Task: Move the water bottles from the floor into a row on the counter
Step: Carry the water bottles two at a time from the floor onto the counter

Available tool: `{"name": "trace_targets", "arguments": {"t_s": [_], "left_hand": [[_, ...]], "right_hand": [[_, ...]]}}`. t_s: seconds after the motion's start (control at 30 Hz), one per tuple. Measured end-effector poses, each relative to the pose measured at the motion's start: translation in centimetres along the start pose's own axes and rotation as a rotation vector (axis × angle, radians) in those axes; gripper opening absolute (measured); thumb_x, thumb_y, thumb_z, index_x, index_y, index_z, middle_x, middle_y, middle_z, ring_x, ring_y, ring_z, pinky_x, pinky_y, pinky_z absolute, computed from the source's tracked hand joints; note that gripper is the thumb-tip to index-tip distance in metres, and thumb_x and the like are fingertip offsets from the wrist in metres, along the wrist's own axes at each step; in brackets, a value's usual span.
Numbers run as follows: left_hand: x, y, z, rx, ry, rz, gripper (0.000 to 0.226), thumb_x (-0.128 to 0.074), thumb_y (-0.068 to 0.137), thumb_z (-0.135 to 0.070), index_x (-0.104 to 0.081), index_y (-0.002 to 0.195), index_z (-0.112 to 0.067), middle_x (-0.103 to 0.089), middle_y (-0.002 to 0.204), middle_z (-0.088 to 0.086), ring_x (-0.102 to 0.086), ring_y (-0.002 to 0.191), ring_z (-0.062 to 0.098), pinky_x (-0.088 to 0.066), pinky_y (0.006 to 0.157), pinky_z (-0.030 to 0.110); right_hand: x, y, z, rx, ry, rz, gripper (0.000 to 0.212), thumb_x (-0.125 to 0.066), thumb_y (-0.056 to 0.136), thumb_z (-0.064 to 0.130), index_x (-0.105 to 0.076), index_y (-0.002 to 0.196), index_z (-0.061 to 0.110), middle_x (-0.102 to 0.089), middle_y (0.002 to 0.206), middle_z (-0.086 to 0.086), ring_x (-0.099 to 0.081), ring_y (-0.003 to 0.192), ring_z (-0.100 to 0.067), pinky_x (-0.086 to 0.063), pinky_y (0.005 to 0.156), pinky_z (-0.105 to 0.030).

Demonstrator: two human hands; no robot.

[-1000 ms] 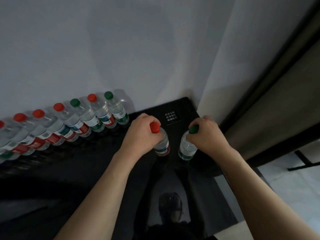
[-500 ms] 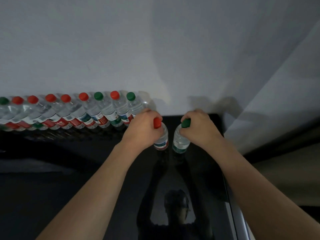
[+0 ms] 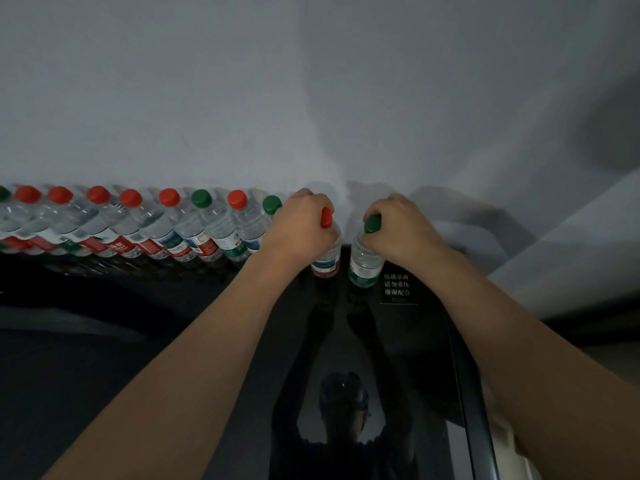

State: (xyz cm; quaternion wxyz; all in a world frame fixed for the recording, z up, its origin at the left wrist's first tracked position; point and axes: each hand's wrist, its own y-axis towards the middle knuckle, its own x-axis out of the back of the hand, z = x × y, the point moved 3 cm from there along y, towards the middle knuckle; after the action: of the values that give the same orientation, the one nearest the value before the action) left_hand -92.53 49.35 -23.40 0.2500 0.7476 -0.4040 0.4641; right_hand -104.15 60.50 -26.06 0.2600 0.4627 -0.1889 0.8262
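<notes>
Water bottles are the whole business here, and two of them are sitting in the middle of the frame, each upright with its long axis running from the glossy black surface up into a fist. Nearest the viewer, both forearms are reaching up from the lower corners and converging. The left hand is curling its grip round the neck of the red-capped bottle, the cap poking out between finger and thumb; the right hand is pinching the green-capped bottle the same way. Each bottle is hanging straight below its hand, base at or just above the surface; I cannot tell whether they are touching down.

The two bottles are standing just beside each other, a narrow gap between them. Farther back, along the wall at centre left, the row of bottles is stretching off to the left edge, and its last green cap is sitting right against the left hand. So the open end of the row is lying immediately left of the red-capped bottle, and the left hand is the nearer one; I judge its bottle goes in first, the green-capped one following on its right.
</notes>
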Motion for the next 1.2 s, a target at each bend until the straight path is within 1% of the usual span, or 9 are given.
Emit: {"name": "trace_targets", "arguments": {"t_s": [0.17, 0.47, 0.53, 0.6, 0.7, 0.83, 1.0, 1.1, 1.2], "left_hand": [[-0.7, 1.9, 1.4, 0.033, 0.014, -0.018, 0.03, -0.062, 0.081, -0.013, -0.065, 0.111, -0.013, -0.054, 0.107, 0.005, -0.056, 0.091, 0.021, -0.043, 0.075, 0.028], [-2.0, 4.5, 2.9, 0.053, 0.039, -0.022, 0.022, -0.062, 0.079, -0.008, -0.064, 0.1, -0.011, -0.05, 0.101, 0.002, -0.052, 0.082, 0.019, -0.039, 0.066, 0.028], [-2.2, 5.0, 3.0, 0.061, 0.031, -0.02, 0.021, -0.062, 0.079, -0.007, -0.063, 0.1, -0.01, -0.05, 0.102, 0.004, -0.055, 0.084, 0.023, -0.047, 0.068, 0.032], [-2.4, 5.3, 3.0, 0.064, 0.024, -0.02, 0.024, -0.062, 0.079, -0.006, -0.063, 0.102, -0.009, -0.051, 0.106, 0.007, -0.056, 0.087, 0.026, -0.052, 0.075, 0.036], [-3.0, 5.5, 3.4, 0.07, 0.032, -0.004, 0.023, -0.061, 0.081, -0.005, -0.063, 0.104, -0.007, -0.052, 0.111, 0.01, -0.058, 0.088, 0.027, -0.052, 0.076, 0.036], [-3.5, 5.4, 4.0, 0.1, 0.027, -0.033, 0.025, -0.058, 0.084, -0.005, -0.062, 0.108, -0.005, -0.052, 0.115, 0.012, -0.059, 0.089, 0.029, -0.053, 0.079, 0.039], [-3.6, 5.6, 4.3, 0.091, 0.014, -0.062, 0.032, -0.055, 0.083, -0.001, -0.061, 0.114, -0.004, -0.055, 0.116, 0.013, -0.06, 0.092, 0.03, -0.054, 0.082, 0.042], [-3.7, 5.6, 4.4, 0.086, 0.001, -0.079, 0.038, -0.055, 0.084, -0.001, -0.059, 0.121, -0.006, -0.056, 0.118, 0.012, -0.061, 0.094, 0.029, -0.054, 0.084, 0.041], [-3.8, 5.4, 4.2, 0.088, -0.002, -0.089, 0.043, -0.053, 0.086, -0.002, -0.054, 0.129, -0.007, -0.055, 0.121, 0.013, -0.061, 0.098, 0.031, -0.054, 0.085, 0.042]], "right_hand": [[-0.5, 2.0, 0.4, 0.016, -0.018, -0.011, 0.031, -0.072, 0.077, 0.018, -0.066, 0.106, 0.012, -0.043, 0.099, -0.001, -0.048, 0.087, -0.017, -0.037, 0.074, -0.025], [-1.9, 4.8, 1.0, 0.041, -0.039, -0.015, 0.029, -0.07, 0.076, 0.013, -0.069, 0.105, 0.008, -0.048, 0.101, -0.008, -0.056, 0.092, -0.029, -0.039, 0.074, -0.026], [-2.2, 5.3, 0.9, 0.037, -0.045, -0.004, 0.029, -0.07, 0.076, 0.013, -0.069, 0.105, 0.008, -0.049, 0.103, -0.01, -0.056, 0.093, -0.029, -0.039, 0.073, -0.026], [-2.5, 5.8, 0.8, 0.032, -0.047, 0.005, 0.029, -0.07, 0.076, 0.013, -0.068, 0.105, 0.008, -0.049, 0.103, -0.009, -0.056, 0.093, -0.029, -0.039, 0.073, -0.026], [-2.9, 6.2, 0.6, 0.033, -0.03, 0.013, 0.028, -0.069, 0.076, 0.012, -0.068, 0.104, 0.007, -0.047, 0.101, -0.008, -0.055, 0.094, -0.027, -0.039, 0.073, -0.026], [-3.2, 6.7, 0.3, 0.044, -0.002, 0.013, 0.025, -0.069, 0.076, 0.01, -0.067, 0.101, 0.005, -0.051, 0.105, -0.011, -0.054, 0.095, -0.025, -0.038, 0.074, -0.025], [-3.7, 6.8, 0.2, 0.078, 0.027, -0.009, 0.022, -0.065, 0.08, 0.01, -0.062, 0.102, 0.005, -0.054, 0.108, -0.012, -0.054, 0.098, -0.025, -0.043, 0.08, -0.029], [-3.8, 6.6, 0.1, 0.079, 0.054, -0.045, 0.028, -0.066, 0.083, 0.011, -0.062, 0.11, 0.006, -0.053, 0.114, -0.012, -0.055, 0.101, -0.025, -0.043, 0.085, -0.029], [-3.7, 6.0, -0.1, 0.078, 0.061, -0.077, 0.033, -0.066, 0.084, 0.011, -0.06, 0.116, 0.004, -0.054, 0.117, -0.012, -0.055, 0.102, -0.025, -0.04, 0.083, -0.026]]}}
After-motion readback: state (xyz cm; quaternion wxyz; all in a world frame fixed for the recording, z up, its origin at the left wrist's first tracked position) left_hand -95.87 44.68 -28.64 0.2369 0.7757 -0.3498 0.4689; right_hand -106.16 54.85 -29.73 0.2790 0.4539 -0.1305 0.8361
